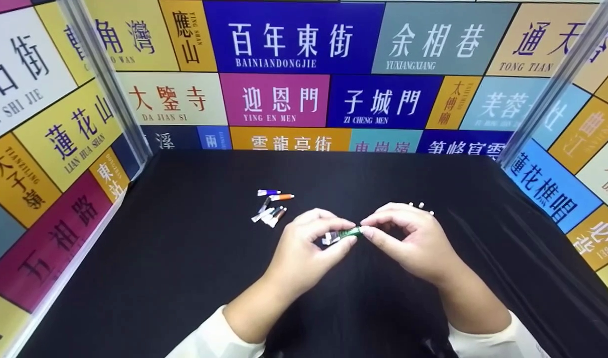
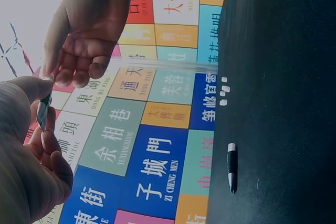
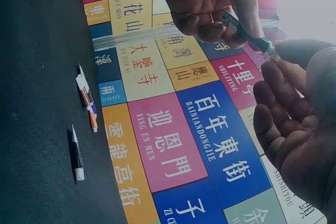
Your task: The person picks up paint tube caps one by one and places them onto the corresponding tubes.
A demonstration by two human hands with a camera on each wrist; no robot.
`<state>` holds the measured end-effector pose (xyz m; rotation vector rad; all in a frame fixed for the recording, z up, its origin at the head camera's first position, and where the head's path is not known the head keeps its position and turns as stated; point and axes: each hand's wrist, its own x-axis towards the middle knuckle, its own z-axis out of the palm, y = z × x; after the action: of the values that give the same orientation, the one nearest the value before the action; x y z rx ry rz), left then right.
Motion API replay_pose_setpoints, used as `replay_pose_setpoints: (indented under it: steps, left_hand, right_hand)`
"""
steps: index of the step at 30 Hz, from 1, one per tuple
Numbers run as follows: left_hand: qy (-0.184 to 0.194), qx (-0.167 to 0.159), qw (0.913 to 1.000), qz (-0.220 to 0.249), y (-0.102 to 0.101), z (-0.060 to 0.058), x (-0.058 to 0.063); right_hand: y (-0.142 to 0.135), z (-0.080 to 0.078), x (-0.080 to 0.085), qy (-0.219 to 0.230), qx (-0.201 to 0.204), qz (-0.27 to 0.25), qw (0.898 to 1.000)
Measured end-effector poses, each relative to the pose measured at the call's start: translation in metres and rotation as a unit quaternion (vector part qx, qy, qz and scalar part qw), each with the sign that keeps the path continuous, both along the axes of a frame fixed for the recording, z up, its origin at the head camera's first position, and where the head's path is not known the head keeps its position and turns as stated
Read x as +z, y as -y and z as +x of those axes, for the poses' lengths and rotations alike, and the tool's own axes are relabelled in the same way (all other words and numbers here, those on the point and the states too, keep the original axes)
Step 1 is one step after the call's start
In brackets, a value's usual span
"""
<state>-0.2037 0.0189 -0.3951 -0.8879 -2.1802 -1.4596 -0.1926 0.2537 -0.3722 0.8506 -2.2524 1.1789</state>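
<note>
A small green paint tube (image 1: 350,231) with a silvery crimped end is held above the table between both hands. My left hand (image 1: 304,246) pinches its body between thumb and fingers, the crimped end pointing left. The thumb and index finger of my right hand (image 1: 417,241) pinch the white tip (image 3: 273,52) of the tube, mostly covering it in the head view. Beyond the left hand lies a loose group of paint tubes, among them a purple tube (image 1: 269,192) and an orange tube (image 1: 283,197).
Several small white caps (image 2: 224,92) lie on the black table (image 1: 184,278) beyond the right hand. A single black tube with a white end (image 3: 77,153) lies apart from the group. Walls with colourful street-name panels (image 1: 289,37) enclose the table at the back and sides.
</note>
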Motion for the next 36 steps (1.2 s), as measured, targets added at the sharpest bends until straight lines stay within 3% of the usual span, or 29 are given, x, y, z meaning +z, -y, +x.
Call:
replay_pose_setpoints:
  steps: [11, 20, 29, 36]
  left_hand:
    - [-0.013, 0.005, 0.9999, -0.005, -0.0008, 0.001, 0.0013]
    - [-0.008, 0.007, 0.9999, -0.002, 0.0001, 0.0002, 0.002]
    - [-0.002, 0.022, 0.9996, -0.017, 0.0008, -0.0002, 0.0018]
    - [-0.011, 0.023, 0.9996, -0.014, 0.0011, -0.0015, 0.0008]
  right_hand:
    - [-0.0007, -0.0012, -0.001, 0.019, -0.028, 0.019, 0.999]
    - [-0.0024, 0.0008, 0.0017, 0.021, -0.027, -0.014, 0.999]
    - [-0.002, -0.0029, 0.0001, -0.043, 0.041, -0.016, 0.998]
    - [0.0002, -0.0053, -0.0015, -0.066, 0.061, -0.012, 0.996]
